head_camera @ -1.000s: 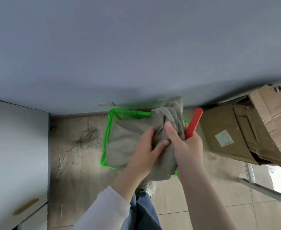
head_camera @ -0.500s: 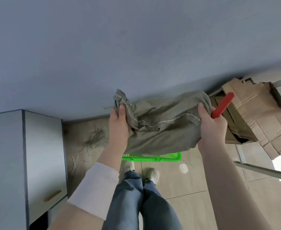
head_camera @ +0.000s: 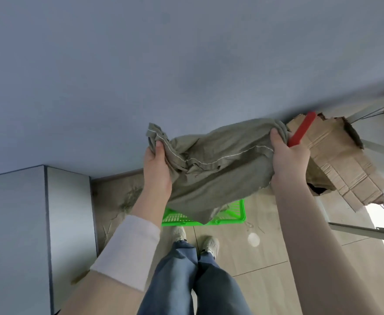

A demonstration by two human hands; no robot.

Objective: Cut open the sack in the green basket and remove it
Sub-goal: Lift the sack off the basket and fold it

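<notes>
At the far left a grey cabinet (head_camera: 13, 223) is cut off by the frame edge, with blurred straw litter (head_camera: 129, 198) on the floor beside it. The left hand (head_camera: 157, 169) grips the bunched left end of the sack (head_camera: 216, 169), thumb on the front and fingers hidden behind the cloth. The sack hangs in the air between both hands, above the green basket (head_camera: 238, 214), which sits on the floor and is mostly hidden behind it. The right hand (head_camera: 288, 164) clutches the sack's right end together with a red tool (head_camera: 302, 129); its lower end is buried in the fist, so what kind it is cannot be told. A torn cardboard box (head_camera: 336, 160) is partly hidden behind that hand.
</notes>
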